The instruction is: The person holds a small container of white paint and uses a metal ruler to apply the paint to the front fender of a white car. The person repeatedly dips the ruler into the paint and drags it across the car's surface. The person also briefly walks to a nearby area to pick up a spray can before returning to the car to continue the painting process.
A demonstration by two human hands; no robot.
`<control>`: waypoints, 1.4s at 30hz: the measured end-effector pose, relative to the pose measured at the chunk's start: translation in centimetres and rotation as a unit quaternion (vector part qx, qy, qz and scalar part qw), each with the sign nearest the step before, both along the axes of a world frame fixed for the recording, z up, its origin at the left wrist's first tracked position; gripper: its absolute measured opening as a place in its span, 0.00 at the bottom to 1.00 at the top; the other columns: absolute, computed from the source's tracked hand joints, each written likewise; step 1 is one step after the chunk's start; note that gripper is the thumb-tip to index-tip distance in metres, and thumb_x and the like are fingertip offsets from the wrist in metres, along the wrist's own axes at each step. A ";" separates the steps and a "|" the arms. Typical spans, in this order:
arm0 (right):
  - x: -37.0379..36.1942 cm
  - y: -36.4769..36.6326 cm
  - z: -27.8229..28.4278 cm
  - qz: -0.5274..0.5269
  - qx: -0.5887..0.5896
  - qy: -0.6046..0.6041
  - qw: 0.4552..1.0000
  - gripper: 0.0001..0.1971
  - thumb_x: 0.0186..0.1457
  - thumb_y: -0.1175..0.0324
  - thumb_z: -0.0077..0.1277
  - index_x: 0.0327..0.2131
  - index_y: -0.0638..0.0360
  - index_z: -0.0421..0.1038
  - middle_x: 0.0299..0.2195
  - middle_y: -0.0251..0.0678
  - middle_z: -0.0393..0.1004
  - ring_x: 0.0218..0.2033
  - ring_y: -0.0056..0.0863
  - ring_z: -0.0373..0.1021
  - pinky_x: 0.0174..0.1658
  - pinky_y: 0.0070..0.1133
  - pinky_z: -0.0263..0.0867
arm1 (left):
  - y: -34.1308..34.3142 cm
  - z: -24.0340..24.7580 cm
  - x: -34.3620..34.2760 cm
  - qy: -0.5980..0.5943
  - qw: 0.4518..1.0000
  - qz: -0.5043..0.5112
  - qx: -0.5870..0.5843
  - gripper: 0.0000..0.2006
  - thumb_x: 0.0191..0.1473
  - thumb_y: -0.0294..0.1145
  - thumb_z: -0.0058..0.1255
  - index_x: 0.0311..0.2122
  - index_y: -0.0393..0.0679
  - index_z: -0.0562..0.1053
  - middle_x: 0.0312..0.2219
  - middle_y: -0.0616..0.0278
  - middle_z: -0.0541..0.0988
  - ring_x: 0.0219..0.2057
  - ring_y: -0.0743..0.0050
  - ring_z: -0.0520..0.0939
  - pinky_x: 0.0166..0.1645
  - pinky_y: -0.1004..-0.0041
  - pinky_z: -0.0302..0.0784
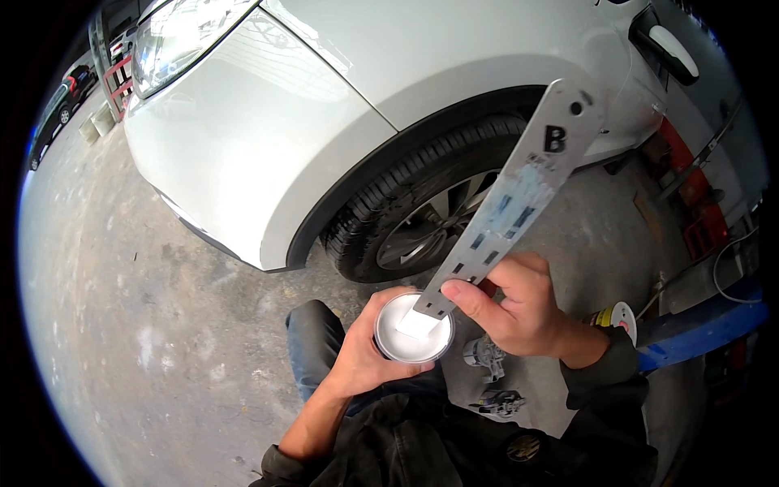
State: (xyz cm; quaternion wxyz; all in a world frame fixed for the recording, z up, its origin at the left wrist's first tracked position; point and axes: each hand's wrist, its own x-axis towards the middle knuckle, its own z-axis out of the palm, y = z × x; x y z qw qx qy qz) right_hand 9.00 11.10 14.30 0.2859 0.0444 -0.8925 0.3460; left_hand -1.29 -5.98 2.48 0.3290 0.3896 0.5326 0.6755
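My left hand is wrapped round a small round cup of white paint, held over my lap. In my right hand is a long flat metal mixing stick, pinched between thumb and fingers near its lower end. The stick slants up and to the right. Its lower tip is white and reaches into the cup; how deep it goes in the paint cannot be seen. Pale blue and white smears mark its perforated face.
Right ahead stands a white car, its front wheel close to my hands. Two spray guns lie on the concrete floor below my right hand. At the right are a tin, a blue metal arm and a red stand.
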 end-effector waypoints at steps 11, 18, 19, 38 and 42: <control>0.9 2.5 3.0 -0.109 -0.247 0.104 0.957 0.07 0.61 0.70 0.53 0.33 0.65 0.71 0.22 0.29 0.73 0.17 0.10 0.63 0.19 0.12 0.55 | 0.2 0.1 -0.6 0.027 0.999 0.038 0.000 0.44 0.33 0.27 0.73 0.59 0.41 0.64 0.50 0.60 0.74 0.53 0.71 0.73 0.59 0.69 0.66; 2.5 2.0 6.2 -0.090 -0.158 0.211 0.960 0.11 0.62 0.65 0.52 0.35 0.65 0.69 0.24 0.33 0.72 0.17 0.15 0.63 0.19 0.13 0.56 | 0.0 -0.4 -0.9 0.029 0.999 0.039 0.008 0.43 0.33 0.27 0.73 0.59 0.42 0.64 0.50 0.61 0.73 0.54 0.72 0.72 0.59 0.69 0.66; 2.7 2.1 6.3 -0.078 -0.141 0.225 0.961 0.12 0.62 0.64 0.52 0.36 0.66 0.68 0.24 0.33 0.71 0.17 0.15 0.63 0.19 0.13 0.56 | -0.1 -0.4 -1.0 0.026 0.999 0.038 0.004 0.43 0.33 0.27 0.73 0.58 0.41 0.64 0.51 0.61 0.73 0.54 0.72 0.72 0.59 0.69 0.66; 4.4 2.3 8.6 -0.026 0.009 0.302 0.953 0.17 0.66 0.57 0.46 0.36 0.66 0.65 0.19 0.37 0.67 0.15 0.15 0.56 0.21 0.11 0.50 | -0.2 -0.2 -1.1 0.015 0.999 0.035 0.006 0.42 0.33 0.27 0.73 0.58 0.40 0.65 0.51 0.61 0.73 0.54 0.73 0.72 0.59 0.70 0.65; 3.9 2.1 8.1 -0.046 0.013 0.287 0.957 0.19 0.64 0.54 0.49 0.32 0.64 0.65 0.18 0.36 0.67 0.15 0.15 0.56 0.21 0.13 0.51 | -0.1 -0.3 -1.1 0.008 0.999 0.035 0.014 0.42 0.33 0.28 0.73 0.58 0.41 0.65 0.50 0.62 0.73 0.53 0.73 0.72 0.60 0.70 0.65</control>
